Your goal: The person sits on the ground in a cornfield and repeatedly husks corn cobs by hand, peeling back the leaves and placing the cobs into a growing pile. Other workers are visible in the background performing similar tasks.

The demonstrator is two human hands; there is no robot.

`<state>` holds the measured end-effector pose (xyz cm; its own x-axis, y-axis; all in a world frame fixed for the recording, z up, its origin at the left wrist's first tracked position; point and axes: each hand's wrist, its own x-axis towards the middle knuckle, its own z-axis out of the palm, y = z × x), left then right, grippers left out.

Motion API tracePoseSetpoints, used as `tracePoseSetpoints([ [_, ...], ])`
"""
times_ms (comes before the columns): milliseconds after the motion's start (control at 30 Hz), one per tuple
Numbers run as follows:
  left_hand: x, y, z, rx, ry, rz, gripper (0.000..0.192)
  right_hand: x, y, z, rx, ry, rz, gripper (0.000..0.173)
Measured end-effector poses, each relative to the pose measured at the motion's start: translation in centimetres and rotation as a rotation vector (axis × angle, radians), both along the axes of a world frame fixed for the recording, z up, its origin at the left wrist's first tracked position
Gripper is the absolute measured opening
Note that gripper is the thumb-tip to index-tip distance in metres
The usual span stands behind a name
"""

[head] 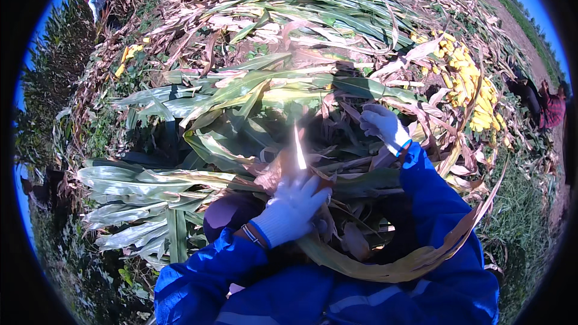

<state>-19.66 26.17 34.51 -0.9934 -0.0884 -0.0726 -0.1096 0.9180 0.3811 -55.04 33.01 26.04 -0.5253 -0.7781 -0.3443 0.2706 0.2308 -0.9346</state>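
My left hand [291, 210], in a white knit glove with a blue cuff, lies palm down on a dry corn husk [273, 174] among cut corn stalks. Its fingers are spread, and its underside is hidden, so a grip cannot be made out. A bright, blurred streak stands just beyond its fingertips. Farther right, my gloved right hand [384, 126] hovers over the dry leaves, fingers loosely bent and nothing visible in them. A long dry corn leaf [379, 268] curves across my lap and over my right sleeve. Green corn leaves [135, 180] fan out at the left.
Husked yellow corn ears [467, 76] lie heaped at the right, with a smaller group [128, 54] at the far left. Laid stalks [316, 4] stretch ahead. One person [98, 4] bends by standing corn at upper left; another person [552, 106] is at the right edge.
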Motion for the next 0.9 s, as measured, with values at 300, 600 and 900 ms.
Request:
tracePoseSetpoints([
  [300, -2.3, -5.6, -2.1, 0.15, -0.447, -0.202, 0.07, 0.1, -14.0, -13.2, 0.251, 0.692, 0.401, 0.054],
  [600, -5.9, -10.0, -3.3, 0.32, -0.527, -0.226, 0.064, -9.5, -25.1, -24.0, 0.199, 1.043, 0.443, 0.056],
  [900, -7.2, -10.8, -2.5, 0.32, -0.459, -0.101, 0.042, -9.7, -27.8, -26.6, 0.698, 1.359, 0.689, 0.056],
])
